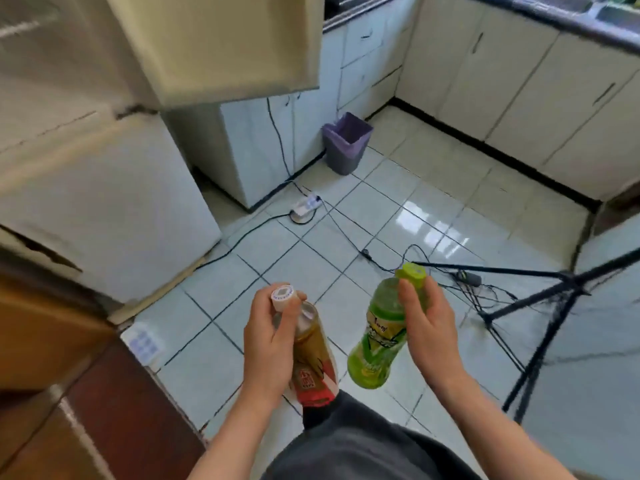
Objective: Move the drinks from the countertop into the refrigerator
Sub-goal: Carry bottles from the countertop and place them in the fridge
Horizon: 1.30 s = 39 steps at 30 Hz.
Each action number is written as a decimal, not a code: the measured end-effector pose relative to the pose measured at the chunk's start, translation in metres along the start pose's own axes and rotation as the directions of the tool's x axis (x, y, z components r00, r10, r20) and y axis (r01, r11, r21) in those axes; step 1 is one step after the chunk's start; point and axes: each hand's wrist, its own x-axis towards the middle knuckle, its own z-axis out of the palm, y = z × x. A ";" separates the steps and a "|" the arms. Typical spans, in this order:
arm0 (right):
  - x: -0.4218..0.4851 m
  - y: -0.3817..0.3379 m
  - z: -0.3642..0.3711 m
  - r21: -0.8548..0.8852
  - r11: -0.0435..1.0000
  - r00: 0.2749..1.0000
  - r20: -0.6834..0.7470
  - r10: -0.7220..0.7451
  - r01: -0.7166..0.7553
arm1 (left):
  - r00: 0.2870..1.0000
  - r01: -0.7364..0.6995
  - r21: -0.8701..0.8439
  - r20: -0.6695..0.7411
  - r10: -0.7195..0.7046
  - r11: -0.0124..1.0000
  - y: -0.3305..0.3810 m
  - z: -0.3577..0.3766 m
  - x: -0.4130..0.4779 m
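My left hand (268,344) grips a brown tea bottle (313,358) with a white cap and a red label, held upright over the tiled floor. My right hand (431,323) holds a green bottle (375,341) with a lime cap, fingers wrapped round its neck. Both bottles hang in front of my body, a short way apart. The white refrigerator (104,209) stands to my left, its lower door closed. Its upper door (221,46) swings open above, seen from below.
A grey bin with a purple liner (346,143) stands by the cream cabinets (519,91). A power strip (306,204) and cables trail over the floor. A black tripod (540,323) stands at my right. A brown wooden surface (69,393) is at lower left.
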 end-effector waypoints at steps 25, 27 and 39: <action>0.245 -0.177 0.505 0.139 0.958 0.696 0.662 -0.278 0.251 | 0.660 0.018 0.000 -0.751 -0.012 1.000 0.014 -0.338 0.305; 0.248 -0.185 0.539 0.149 0.961 0.731 0.624 -0.276 0.235 | 0.692 0.014 -0.024 -0.721 -0.027 1.000 0.013 -0.366 0.335; 0.311 -0.319 0.687 0.298 0.848 0.801 0.297 -0.519 0.439 | 0.858 -0.271 0.053 -0.440 0.266 0.961 0.127 -0.519 0.508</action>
